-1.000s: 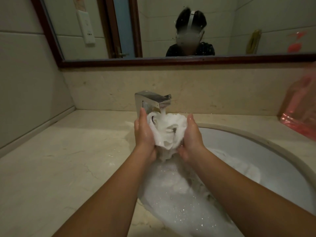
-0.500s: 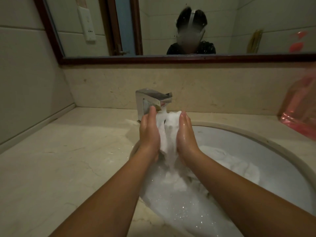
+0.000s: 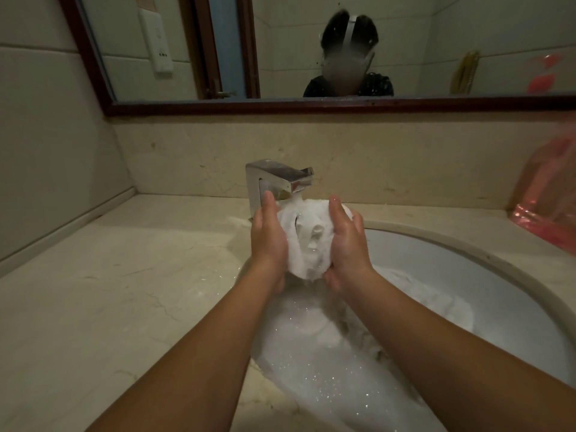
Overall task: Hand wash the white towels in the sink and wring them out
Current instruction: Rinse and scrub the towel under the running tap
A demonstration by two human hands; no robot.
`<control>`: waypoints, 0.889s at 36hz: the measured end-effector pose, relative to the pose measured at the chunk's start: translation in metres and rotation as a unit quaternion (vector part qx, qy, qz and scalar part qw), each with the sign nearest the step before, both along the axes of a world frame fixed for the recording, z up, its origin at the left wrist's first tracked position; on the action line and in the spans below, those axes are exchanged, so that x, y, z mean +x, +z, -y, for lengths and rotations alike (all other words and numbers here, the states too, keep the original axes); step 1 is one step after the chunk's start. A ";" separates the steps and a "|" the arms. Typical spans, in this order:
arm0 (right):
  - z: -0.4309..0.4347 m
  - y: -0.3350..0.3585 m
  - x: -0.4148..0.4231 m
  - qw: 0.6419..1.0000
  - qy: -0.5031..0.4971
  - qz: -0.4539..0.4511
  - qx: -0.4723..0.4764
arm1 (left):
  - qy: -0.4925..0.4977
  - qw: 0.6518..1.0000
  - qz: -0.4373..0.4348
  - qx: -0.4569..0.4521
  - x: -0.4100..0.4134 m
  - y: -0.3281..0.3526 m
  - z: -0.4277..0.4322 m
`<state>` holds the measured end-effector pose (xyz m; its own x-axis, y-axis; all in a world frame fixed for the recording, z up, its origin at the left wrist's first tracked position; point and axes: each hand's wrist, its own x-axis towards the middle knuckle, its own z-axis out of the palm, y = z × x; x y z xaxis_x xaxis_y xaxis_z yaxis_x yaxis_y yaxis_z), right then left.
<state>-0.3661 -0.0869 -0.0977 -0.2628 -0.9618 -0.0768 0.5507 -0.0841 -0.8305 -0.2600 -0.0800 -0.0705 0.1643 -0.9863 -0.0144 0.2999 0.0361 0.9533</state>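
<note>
A beige marble counter (image 3: 103, 294) surrounds the foamy sink (image 3: 486, 275) at 5 o'clock; under the chrome faucet (image 3: 274, 182) at 12, left hand (image 3: 268, 241) and right hand (image 3: 349, 244) press a bunched white towel (image 3: 307, 241) between their palms

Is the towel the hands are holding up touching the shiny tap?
Cannot tell. In the head view the bunched towel sits right under the tap spout, water pouring onto it, but no clear contact or gap shows.

The palms were pressed flat half a second ago; now the left hand (image 3: 267, 241) and right hand (image 3: 349, 244) have spread, and the towel (image 3: 307, 241) bulges between the fingers.
</note>
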 end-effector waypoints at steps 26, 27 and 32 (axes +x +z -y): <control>0.003 -0.006 -0.007 0.998 0.041 -0.054 0.000 | -0.021 0.997 0.041 0.068 0.005 -0.012 0.017; 0.004 -0.007 -0.009 0.997 0.041 -0.064 0.010 | -0.005 0.998 0.050 0.045 0.005 -0.010 0.016; 0.005 -0.013 -0.023 0.995 0.043 -0.068 0.062 | 0.036 0.999 -0.006 0.015 0.008 -0.008 0.014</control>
